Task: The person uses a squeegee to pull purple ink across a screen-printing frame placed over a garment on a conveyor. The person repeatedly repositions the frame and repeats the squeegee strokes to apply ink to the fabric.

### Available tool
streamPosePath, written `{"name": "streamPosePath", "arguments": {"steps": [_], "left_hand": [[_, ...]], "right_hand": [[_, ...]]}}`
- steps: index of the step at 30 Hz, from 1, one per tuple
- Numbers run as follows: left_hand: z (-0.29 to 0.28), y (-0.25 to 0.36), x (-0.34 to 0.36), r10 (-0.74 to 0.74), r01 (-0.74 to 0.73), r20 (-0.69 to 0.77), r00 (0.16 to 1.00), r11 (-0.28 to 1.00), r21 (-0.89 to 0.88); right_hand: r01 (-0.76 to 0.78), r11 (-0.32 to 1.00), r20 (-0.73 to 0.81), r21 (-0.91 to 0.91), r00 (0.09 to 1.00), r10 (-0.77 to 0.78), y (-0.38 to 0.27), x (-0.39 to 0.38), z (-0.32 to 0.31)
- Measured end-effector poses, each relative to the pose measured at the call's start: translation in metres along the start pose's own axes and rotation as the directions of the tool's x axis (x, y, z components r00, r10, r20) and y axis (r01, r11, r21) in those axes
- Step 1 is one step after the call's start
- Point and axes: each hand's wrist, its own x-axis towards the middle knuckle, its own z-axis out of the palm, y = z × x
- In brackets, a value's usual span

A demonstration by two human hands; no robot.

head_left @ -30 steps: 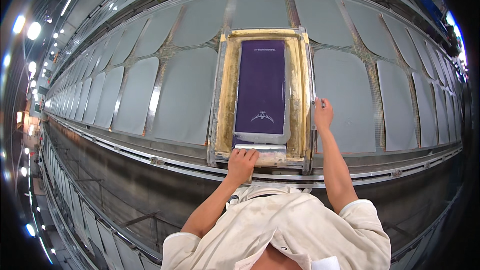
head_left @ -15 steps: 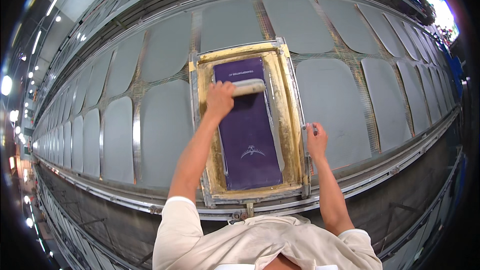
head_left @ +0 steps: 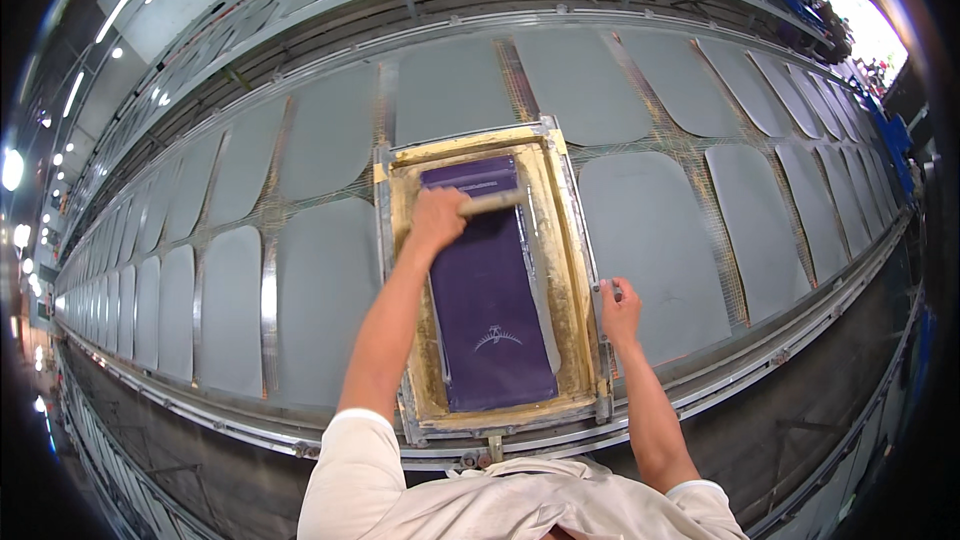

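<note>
**Under the left hand, a squeegee lies crosswise on a long purple panel**

Toward the far end of the purple panel [head_left: 490, 290], the left hand [head_left: 437, 220] is closed over the left part of the squeegee [head_left: 492, 202]. Its knuckles face up and its fingers are wrapped round the bar; the bar's other end sticks out to the right of the hand. Whether the blade presses on the surface cannot be told from above.

Lower and to the right, nearer the body, the right hand [head_left: 620, 312] is nearly shut, thumb and fingers curled round a small grey fitting [head_left: 617, 291] on the outer right side of the screen frame [head_left: 470, 145].

Between left hand and body runs most of the purple panel, its long axis pointing away from the person, the far end leaning slightly left. The squeegee sits across that axis. The left hand is the one over the panel; the right stays outside the frame, roughly abreast of the pale emblem [head_left: 497, 338].

Beyond both hands, grey panels [head_left: 655, 240] spread in rows to either side, and a metal rail [head_left: 780, 358] passes on the body's side of them.
</note>
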Motion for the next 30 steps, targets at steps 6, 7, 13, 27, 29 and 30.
{"name": "streamPosePath", "arguments": {"steps": [6, 7, 13, 27, 29, 30], "left_hand": [[0.025, 0.102, -0.208, 0.054, -0.056, -0.042, 0.998, 0.997, -0.048], [0.026, 0.125, -0.249, 0.036, -0.038, -0.084, 0.996, 0.999, -0.020], [0.020, 0.191, -0.352, -0.018, 0.018, -0.127, 0.992, 1.000, -0.006], [-0.020, 0.176, -0.343, -0.250, 0.233, 0.097, 0.963, 0.960, 0.154], [-0.025, 0.176, -0.343, -0.219, 0.198, 0.109, 0.970, 0.964, 0.180], [-0.027, 0.176, -0.344, -0.206, 0.182, 0.116, 0.972, 0.965, 0.188]], "right_hand": [[0.014, 1.000, 0.046, -0.011, 0.999, -0.013, 0.009, 0.002, 0.006], [-0.011, 1.000, 0.098, -0.010, 0.995, 0.012, 0.007, 0.006, 0.007], [0.029, 0.999, 0.173, 0.038, 0.984, -0.035, 0.004, 0.025, -0.013], [0.058, 0.984, 0.174, 0.170, 0.981, -0.088, 0.003, -0.010, 0.029], [0.166, 0.955, 0.074, 0.245, 0.979, -0.189, 0.006, -0.006, 0.035], [0.158, 0.959, 0.071, 0.235, 0.981, -0.179, 0.006, -0.008, 0.030]]}}
